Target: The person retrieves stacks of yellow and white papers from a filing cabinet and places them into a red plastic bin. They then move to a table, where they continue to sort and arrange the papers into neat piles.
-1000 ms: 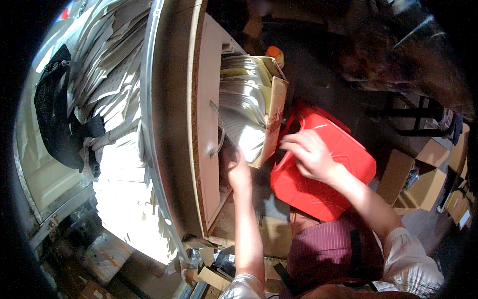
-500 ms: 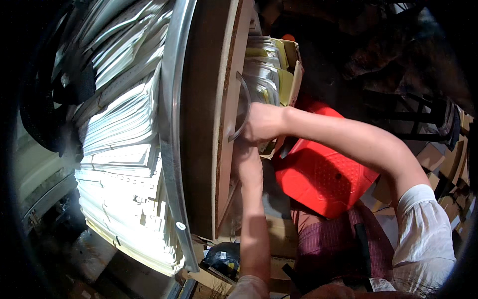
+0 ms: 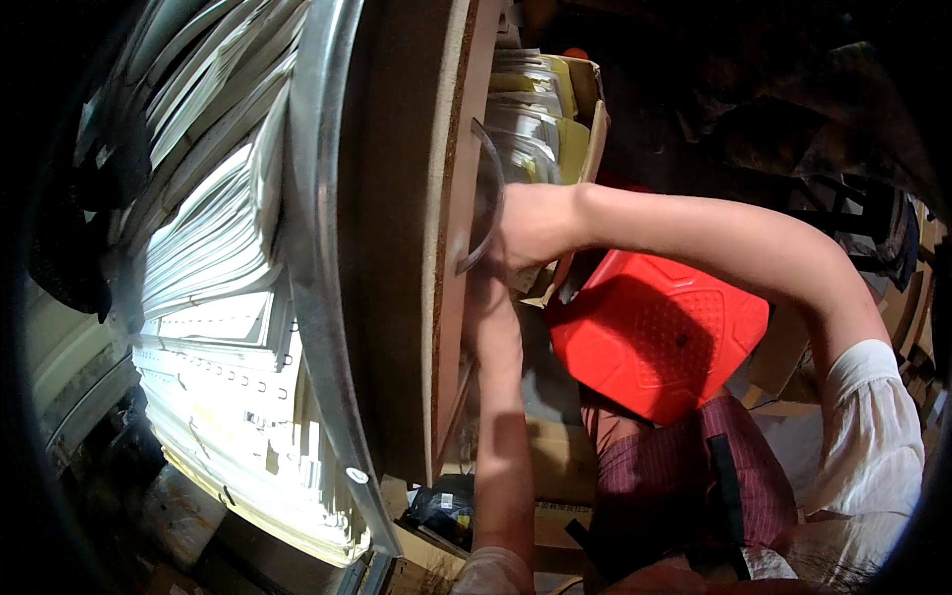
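My right hand (image 3: 535,226) reaches in from the right, close beside a curved, see-through handle (image 3: 488,193) on the pale edge of a wooden board (image 3: 458,297). Just below it, nearer me, my left hand (image 3: 493,322) comes up along the board's face. Both hands meet or overlap there; their fingers are turned away and hidden, so I cannot see what they hold, if anything. A cardboard box (image 3: 595,129) packed with papers and yellow dividers (image 3: 540,124) stands just beyond my right hand.
Thick stacks of paper (image 3: 213,238) fill the surface at left, behind a metal rim (image 3: 322,248). A red plastic stool (image 3: 664,342) stands below my right forearm. Near my left forearm lie a black wrapped bundle (image 3: 441,511) and cardboard (image 3: 560,461).
My right hand and forearm have shifted slightly up, and the elbow has moved right. The left hand stays near the board. The view has shifted a little.
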`<state>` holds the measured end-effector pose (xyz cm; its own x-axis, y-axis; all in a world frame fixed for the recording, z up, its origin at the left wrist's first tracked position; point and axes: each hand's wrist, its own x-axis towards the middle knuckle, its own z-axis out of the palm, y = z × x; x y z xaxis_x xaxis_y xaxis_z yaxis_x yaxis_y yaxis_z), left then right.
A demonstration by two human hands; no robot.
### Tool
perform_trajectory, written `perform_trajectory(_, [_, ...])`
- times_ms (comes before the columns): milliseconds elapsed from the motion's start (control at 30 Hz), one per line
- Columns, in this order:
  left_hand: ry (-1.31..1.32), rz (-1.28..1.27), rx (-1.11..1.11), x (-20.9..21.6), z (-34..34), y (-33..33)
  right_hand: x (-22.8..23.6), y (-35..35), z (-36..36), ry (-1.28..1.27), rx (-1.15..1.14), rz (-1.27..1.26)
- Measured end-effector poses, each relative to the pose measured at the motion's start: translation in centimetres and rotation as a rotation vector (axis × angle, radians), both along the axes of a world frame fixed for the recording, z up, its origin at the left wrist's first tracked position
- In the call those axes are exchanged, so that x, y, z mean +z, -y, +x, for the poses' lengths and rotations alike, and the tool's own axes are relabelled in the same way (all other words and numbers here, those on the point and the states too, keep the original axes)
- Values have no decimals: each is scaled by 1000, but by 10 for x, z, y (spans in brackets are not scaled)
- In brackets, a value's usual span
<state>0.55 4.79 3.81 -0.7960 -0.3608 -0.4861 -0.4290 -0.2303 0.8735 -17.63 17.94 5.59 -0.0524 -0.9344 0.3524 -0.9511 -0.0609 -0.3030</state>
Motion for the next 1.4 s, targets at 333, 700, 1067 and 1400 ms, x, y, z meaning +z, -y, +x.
perform_trajectory(333, [-77, -546, -194, 18, -21, -10, -21, 10, -11, 89, 26, -33])
perform_trajectory(700, [72, -625, -106, 38, -21, -30, -15, 39, -40, 236, -686, -75])
perform_trajectory(1067, [-114, -751, -323, 52, -121, -27, 35, -47, 66, 160, -1001, 135])
perform_trajectory(1400, [8, -647, -348, 34, -148, -16, 31, -64, 65, 182, -969, 107])
